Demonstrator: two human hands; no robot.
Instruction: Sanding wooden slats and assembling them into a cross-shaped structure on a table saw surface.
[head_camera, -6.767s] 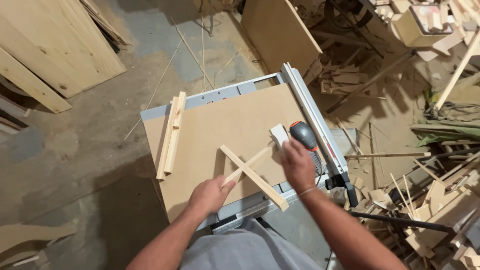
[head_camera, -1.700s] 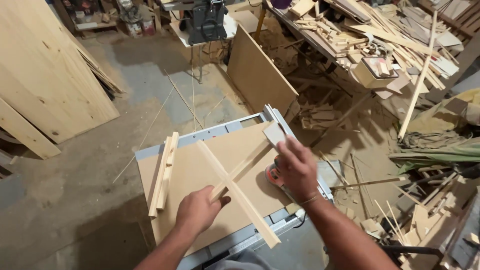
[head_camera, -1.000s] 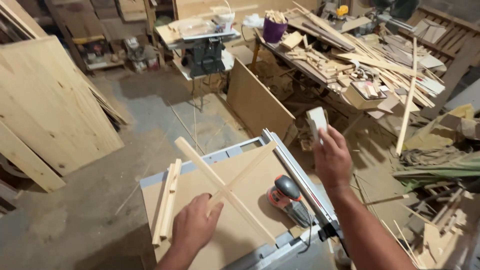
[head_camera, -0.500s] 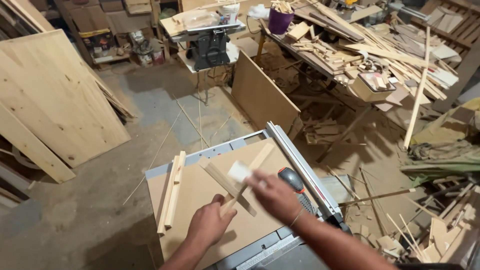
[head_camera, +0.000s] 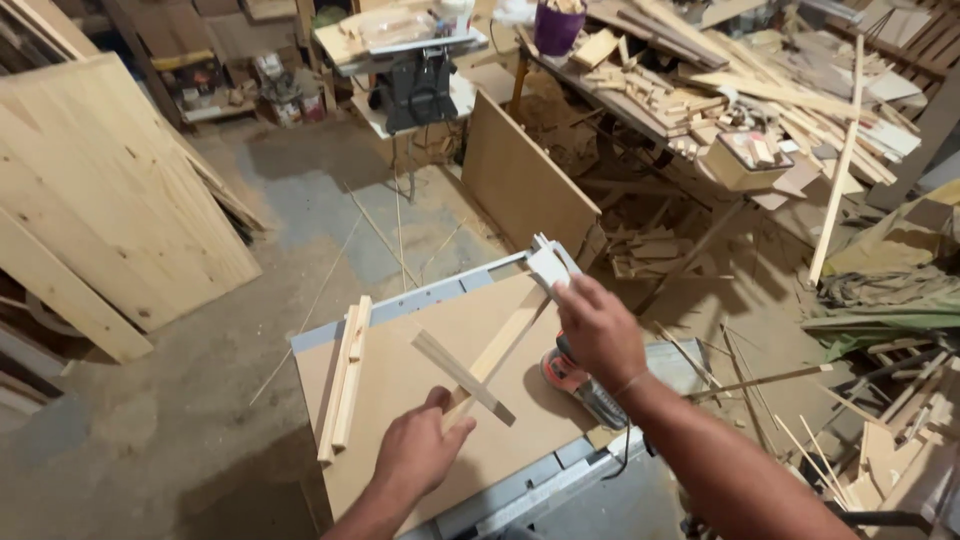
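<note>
My left hand (head_camera: 418, 455) presses flat, fingers spread, on the near end of the crossed wooden slats (head_camera: 478, 362), which lie on the brown board (head_camera: 400, 390) covering the work table. My right hand (head_camera: 598, 328) pinches a small pale sanding block (head_camera: 548, 265) between fingers and thumb, holding it at the far end of the longer slat, near the table's back corner. An orange power sander (head_camera: 580, 382) sits just under my right wrist, and two loose strips (head_camera: 345, 375) lie side by side toward the board's left edge.
</note>
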